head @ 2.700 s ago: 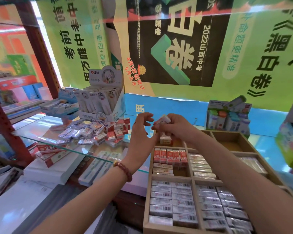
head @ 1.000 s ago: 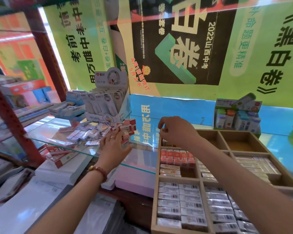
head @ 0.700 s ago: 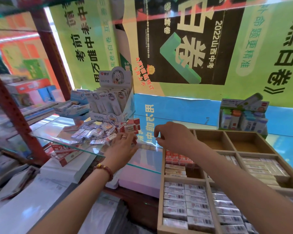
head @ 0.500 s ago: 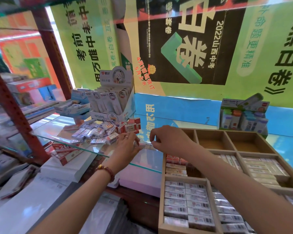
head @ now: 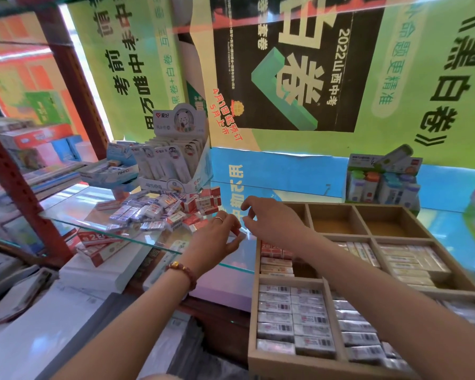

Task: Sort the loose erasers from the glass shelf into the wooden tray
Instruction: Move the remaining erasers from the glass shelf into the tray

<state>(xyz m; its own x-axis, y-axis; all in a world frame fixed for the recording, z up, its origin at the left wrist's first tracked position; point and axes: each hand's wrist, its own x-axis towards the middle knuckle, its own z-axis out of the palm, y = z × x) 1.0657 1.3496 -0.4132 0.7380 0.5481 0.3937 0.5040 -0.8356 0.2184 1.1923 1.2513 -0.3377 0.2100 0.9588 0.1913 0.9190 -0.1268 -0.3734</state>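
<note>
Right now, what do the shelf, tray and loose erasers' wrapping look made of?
Shelf: clear glass, glossy; greenish edge, boxes visible through it.
Tray: pale wood, matte, seemingly unvarnished; tan, dull, square-cut walls.
Loose erasers: glossy film, probably plastic, over printed sleeves; highlights glint across the pile.

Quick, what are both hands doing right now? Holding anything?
The left hand pinches a small eraser at its fingertips.
The right hand is open, fingers loosely curled, holding nothing.
</note>
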